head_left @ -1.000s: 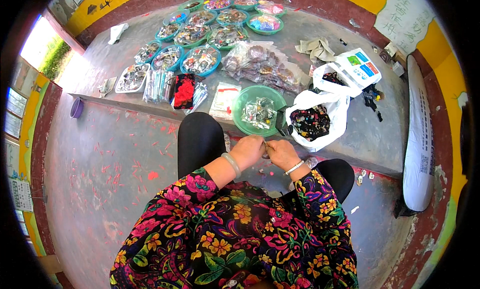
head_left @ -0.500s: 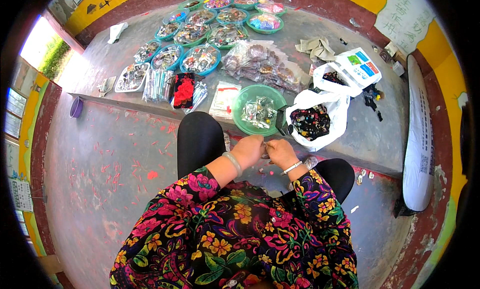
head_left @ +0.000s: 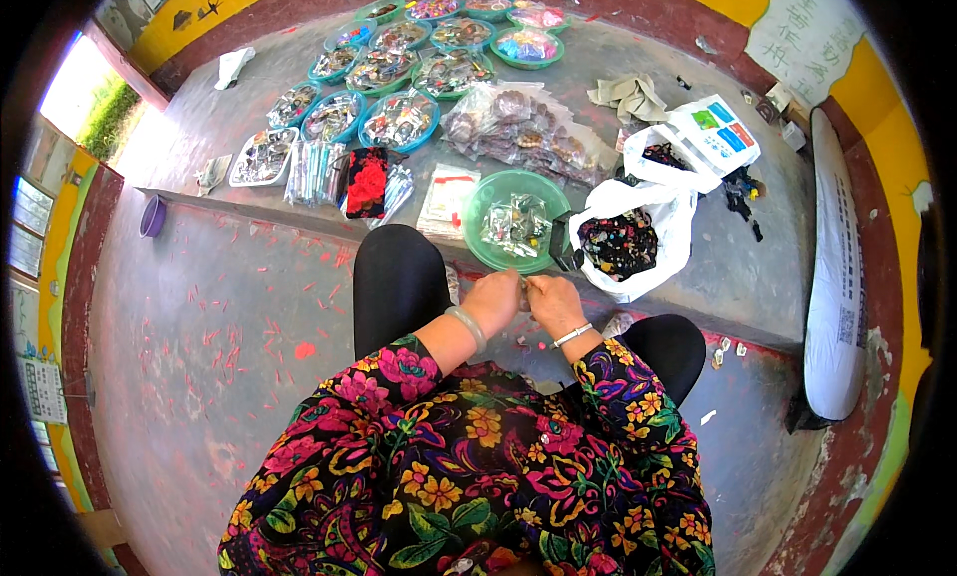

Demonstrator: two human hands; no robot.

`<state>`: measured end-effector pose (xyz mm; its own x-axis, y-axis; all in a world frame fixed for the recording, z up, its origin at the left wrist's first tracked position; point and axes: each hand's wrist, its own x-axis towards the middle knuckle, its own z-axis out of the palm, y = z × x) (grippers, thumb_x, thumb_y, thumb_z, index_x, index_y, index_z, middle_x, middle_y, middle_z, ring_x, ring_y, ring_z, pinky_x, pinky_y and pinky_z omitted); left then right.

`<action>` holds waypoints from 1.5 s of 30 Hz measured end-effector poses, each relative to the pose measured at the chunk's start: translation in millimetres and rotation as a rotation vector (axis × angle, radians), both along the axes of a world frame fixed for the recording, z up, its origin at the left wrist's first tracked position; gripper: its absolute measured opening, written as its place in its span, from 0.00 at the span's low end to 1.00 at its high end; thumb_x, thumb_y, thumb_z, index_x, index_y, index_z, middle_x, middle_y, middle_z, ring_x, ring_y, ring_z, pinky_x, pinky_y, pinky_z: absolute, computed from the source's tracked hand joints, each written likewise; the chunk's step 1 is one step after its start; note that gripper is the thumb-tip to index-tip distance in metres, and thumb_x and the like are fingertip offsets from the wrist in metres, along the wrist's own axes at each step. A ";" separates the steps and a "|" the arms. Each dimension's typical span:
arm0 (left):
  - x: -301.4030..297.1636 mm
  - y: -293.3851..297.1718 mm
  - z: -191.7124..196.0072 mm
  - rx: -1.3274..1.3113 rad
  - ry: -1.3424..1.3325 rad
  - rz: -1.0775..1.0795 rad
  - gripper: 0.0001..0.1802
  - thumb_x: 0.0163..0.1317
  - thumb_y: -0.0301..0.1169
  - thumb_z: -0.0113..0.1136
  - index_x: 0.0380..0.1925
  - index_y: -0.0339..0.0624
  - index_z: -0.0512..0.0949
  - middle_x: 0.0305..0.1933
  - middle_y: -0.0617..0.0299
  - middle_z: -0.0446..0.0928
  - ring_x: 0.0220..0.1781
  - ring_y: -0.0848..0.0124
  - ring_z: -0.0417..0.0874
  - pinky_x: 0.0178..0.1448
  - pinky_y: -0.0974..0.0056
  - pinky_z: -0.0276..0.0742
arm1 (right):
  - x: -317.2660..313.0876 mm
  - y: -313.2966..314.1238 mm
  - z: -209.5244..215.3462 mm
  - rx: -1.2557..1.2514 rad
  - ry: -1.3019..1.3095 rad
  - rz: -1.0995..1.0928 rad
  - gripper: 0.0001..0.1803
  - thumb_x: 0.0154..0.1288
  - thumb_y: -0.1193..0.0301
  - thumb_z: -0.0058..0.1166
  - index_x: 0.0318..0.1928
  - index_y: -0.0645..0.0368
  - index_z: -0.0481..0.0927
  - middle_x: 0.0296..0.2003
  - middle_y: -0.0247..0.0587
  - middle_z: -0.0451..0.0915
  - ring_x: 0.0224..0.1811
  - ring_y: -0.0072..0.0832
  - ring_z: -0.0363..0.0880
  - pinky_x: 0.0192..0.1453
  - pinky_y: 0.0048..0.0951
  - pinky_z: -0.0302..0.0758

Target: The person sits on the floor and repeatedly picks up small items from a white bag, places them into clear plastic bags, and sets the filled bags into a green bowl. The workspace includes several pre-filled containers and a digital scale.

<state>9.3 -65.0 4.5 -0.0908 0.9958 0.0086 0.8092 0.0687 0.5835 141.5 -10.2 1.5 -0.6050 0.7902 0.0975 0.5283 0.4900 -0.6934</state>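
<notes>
My left hand [head_left: 492, 301] and my right hand [head_left: 554, 305] meet in front of me, between my knees, with their fingers closed. Something small and partly see-through sits between the fingertips; its kind is too small to tell. Just beyond the hands stands a green plastic basin [head_left: 482, 247] on the platform's edge. Inside it lie several small clear bags [head_left: 516, 223] with little items in them. To the basin's right, an open white bag [head_left: 678, 239] holds a heap of dark, many-coloured small pieces [head_left: 620, 245]. A stack of flat clear bags [head_left: 449, 199] lies left of the basin.
Round basins of small goods [head_left: 401, 120] fill the platform's far left. Clear packets [head_left: 518, 128] are piled mid-platform. A second white bag [head_left: 716, 143], a beige cloth [head_left: 630, 96] and a red-flowered black pouch [head_left: 367, 181] lie around. A purple bowl [head_left: 153, 217] sits on the floor.
My right hand has shifted slightly left and up, and its wrist has turned a little. My left hand has barely moved. Both hands stay together.
</notes>
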 end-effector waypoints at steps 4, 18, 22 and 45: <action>1.3 0.1 -3.0 0.026 -0.087 0.076 0.10 0.57 0.31 0.47 0.26 0.34 0.72 0.24 0.43 0.74 0.30 0.47 0.76 0.35 0.50 0.71 | -2.5 -2.8 2.4 0.025 0.009 -0.028 0.09 0.55 0.69 0.43 0.30 0.58 0.76 0.21 0.57 0.74 0.27 0.53 0.74 0.32 0.50 0.69; -3.2 3.8 -8.7 0.012 -0.171 0.114 0.11 0.57 0.31 0.47 0.26 0.33 0.73 0.23 0.41 0.74 0.29 0.48 0.77 0.34 0.50 0.72 | -3.9 -6.3 5.2 -0.061 0.115 -0.178 0.10 0.53 0.68 0.47 0.33 0.58 0.79 0.26 0.55 0.76 0.31 0.50 0.75 0.35 0.45 0.71; 0.2 -0.4 1.6 0.021 -0.020 0.037 0.10 0.57 0.30 0.45 0.26 0.34 0.72 0.25 0.42 0.75 0.30 0.47 0.77 0.35 0.49 0.71 | -0.5 -1.5 12.4 -0.149 0.021 -0.141 0.10 0.52 0.68 0.48 0.32 0.58 0.79 0.26 0.52 0.77 0.31 0.49 0.76 0.35 0.44 0.71; 9.8 -8.9 33.7 -0.188 -0.015 -0.076 0.13 0.55 0.32 0.45 0.25 0.33 0.73 0.28 0.41 0.75 0.34 0.46 0.76 0.42 0.48 0.70 | 0.7 -3.8 33.9 0.057 -0.416 -0.096 0.14 0.51 0.59 0.52 0.26 0.59 0.75 0.24 0.51 0.78 0.29 0.46 0.78 0.33 0.42 0.74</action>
<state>19.1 -73.9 38.2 -0.0136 0.9837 -0.1792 0.8074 0.1165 0.5784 142.2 -14.1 35.4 -0.5257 0.8455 -0.0941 0.8023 0.4559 -0.3854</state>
